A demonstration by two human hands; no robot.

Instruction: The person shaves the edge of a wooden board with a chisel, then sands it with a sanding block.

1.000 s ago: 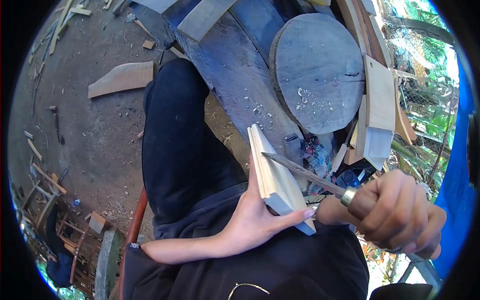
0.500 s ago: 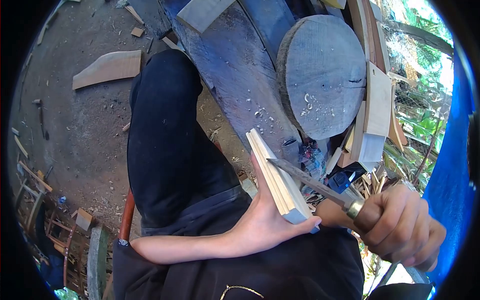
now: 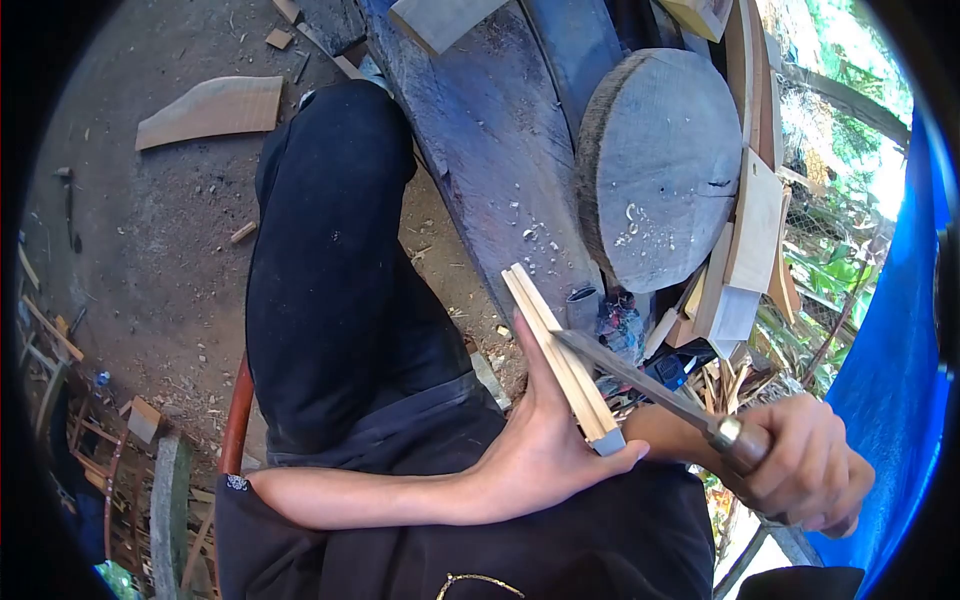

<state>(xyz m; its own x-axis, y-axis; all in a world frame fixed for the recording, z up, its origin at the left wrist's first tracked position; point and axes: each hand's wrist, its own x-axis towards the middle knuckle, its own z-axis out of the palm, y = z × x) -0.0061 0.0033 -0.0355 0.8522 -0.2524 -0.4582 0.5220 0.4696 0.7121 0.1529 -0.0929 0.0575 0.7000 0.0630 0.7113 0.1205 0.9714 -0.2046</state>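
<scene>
My left hand [image 3: 545, 425] is closed around a pale, grooved wooden strip [image 3: 566, 370], which it holds at a slant over my lap. The thumb lies by the strip's lower end, and most of the fingers are hidden behind the wood. In my right hand [image 3: 805, 465] is a knife [image 3: 640, 380] with a long tapering blade, a metal collar and a wooden handle. My fingers wrap fully round that handle. The blade tip meets or lies just over the right side of the strip; contact is hard to tell.
A round wood block [image 3: 665, 170] with curled shavings rests on a dark plank [image 3: 480, 120]. Cut boards [image 3: 755, 220] lean at the right, beside a blue tarp [image 3: 880, 330]. A curved board [image 3: 210, 112] and a hammer-like tool [image 3: 70, 205] lie on the dirt floor.
The strip has turned slightly, showing more of its grooved edge. My right hand and the knife have shifted a little, and the whole view has moved slightly.
</scene>
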